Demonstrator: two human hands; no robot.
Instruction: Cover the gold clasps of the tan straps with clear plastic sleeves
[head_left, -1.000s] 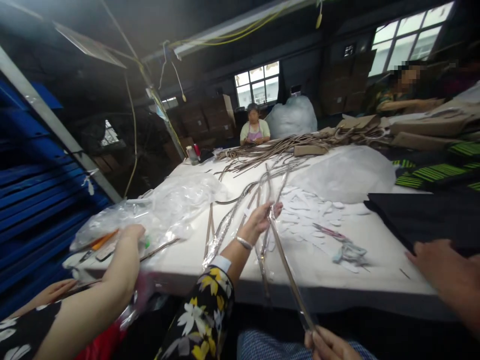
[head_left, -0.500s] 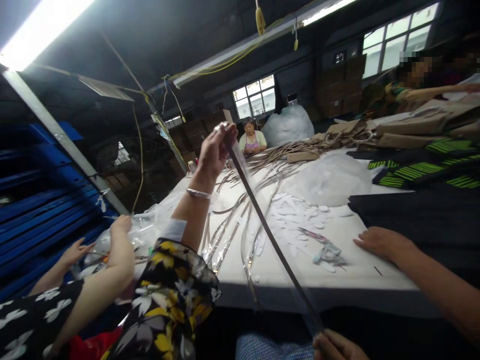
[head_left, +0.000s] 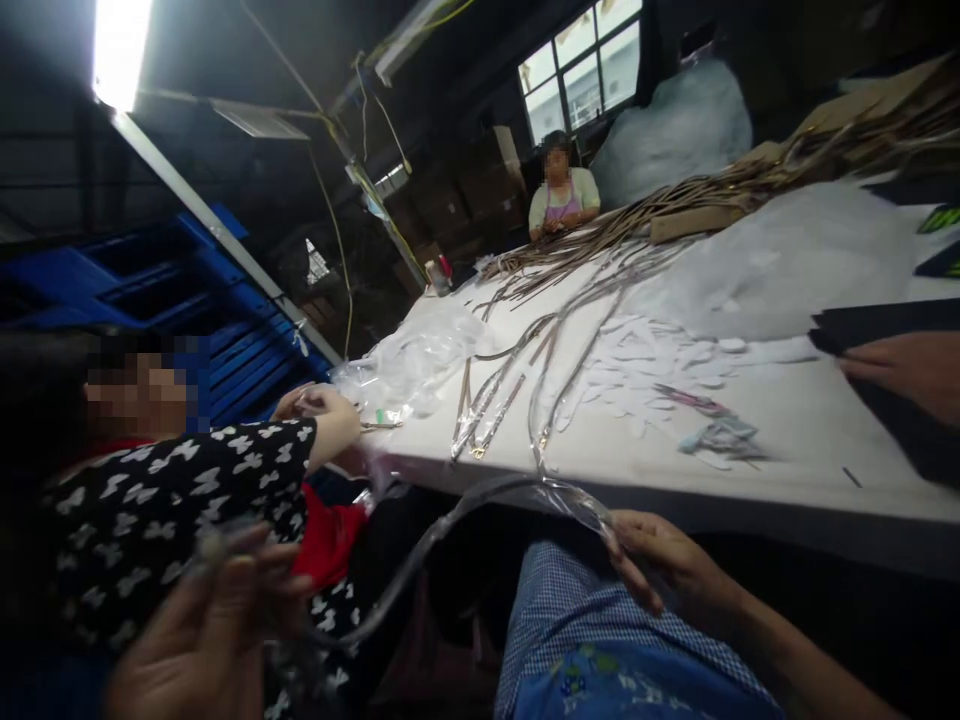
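Observation:
A long, thin brown strap in a clear plastic sleeve (head_left: pixel 420 555) bows in an arc between my two hands, over my lap. My left hand (head_left: pixel 206 625), blurred at the lower left, has its fingers closed round one end. Further along the strap, my right hand (head_left: pixel 660 555) grips the sleeve just in front of the table edge. Several more sleeved straps (head_left: pixel 491 415) with gold-coloured metal ends lie on the white table (head_left: pixel 795 440) beyond my hands.
Flat white pieces (head_left: pixel 637 375), small scissors with a cloth-wrapped handle (head_left: pixel 712 425) and plastic film (head_left: pixel 795 260) lie on the table. A brown strap pile (head_left: pixel 637 225) is farther back. A co-worker (head_left: pixel 202 480) sits close on the left; another person's hand (head_left: pixel 911 365) rests on dark fabric at right.
My left hand has come down from high above the table to the lower left. The strap, stretched straight before, now curves. My right hand has risen a little. The view has turned.

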